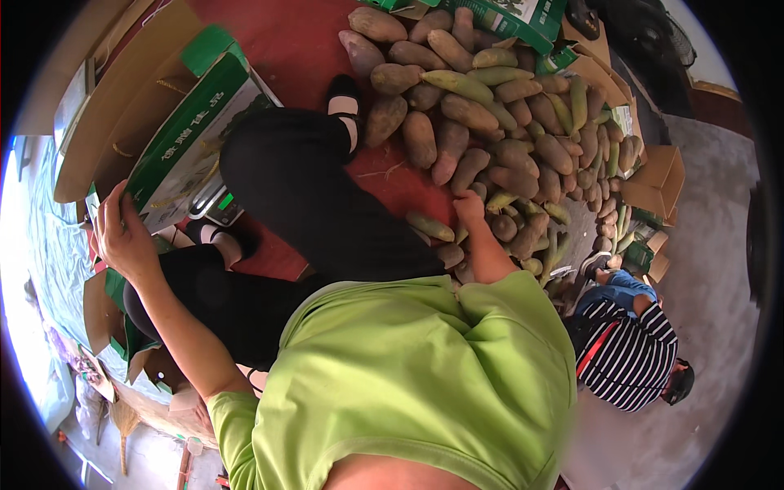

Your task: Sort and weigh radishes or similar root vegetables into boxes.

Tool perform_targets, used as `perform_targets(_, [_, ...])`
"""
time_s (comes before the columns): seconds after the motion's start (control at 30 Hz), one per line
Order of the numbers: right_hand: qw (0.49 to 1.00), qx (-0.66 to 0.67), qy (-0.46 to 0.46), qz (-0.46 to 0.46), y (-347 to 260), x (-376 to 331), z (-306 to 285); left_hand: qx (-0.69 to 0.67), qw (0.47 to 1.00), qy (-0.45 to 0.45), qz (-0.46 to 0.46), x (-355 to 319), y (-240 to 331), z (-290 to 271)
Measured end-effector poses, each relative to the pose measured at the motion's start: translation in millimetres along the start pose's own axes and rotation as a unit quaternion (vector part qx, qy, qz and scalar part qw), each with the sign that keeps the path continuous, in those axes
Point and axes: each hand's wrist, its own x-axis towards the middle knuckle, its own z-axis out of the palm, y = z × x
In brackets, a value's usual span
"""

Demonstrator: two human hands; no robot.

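Note:
My left hand (122, 233) grips the near edge of a green and white carton (192, 135) that stands open at my left. My right hand (469, 206) reaches forward into a big pile of oblong brown and green fruits (482, 122) on a red mat (286, 41). Its fingers are buried among the fruits, so what they hold is hidden. My black-trousered legs (310, 196) and black shoes lie between the two hands, and my green shirt fills the lower middle.
A small scale with a green display (216, 206) sits under the carton, beside my knee. Brown cardboard boxes (657, 180) stand at the right of the pile. A person in a striped shirt (629, 359) crouches at the lower right. Flattened cartons (106, 98) lie at the left.

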Motion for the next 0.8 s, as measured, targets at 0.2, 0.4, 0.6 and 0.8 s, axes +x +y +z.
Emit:
perform_targets(0.2, [0.991, -0.059, 0.122, 0.004, -31, 32, -41, 0.014, 1.0, 0.001, -0.015, -3, 2, 1])
perform_targets(0.4, [0.989, -0.121, 0.09, 0.0, -58, 64, -61, 0.036, 0.999, 0.019, 0.002, -3, 2, 1])
perform_targets(0.6, [0.991, -0.124, 0.043, -0.003, -23, 106, -31, 0.018, 0.999, 0.03, -0.006, -1, 5, 4])
perform_targets(0.8, [0.985, -0.146, 0.036, 0.082, -56, 83, -48, 0.031, 0.999, 0.031, -0.013, 3, 13, -6])
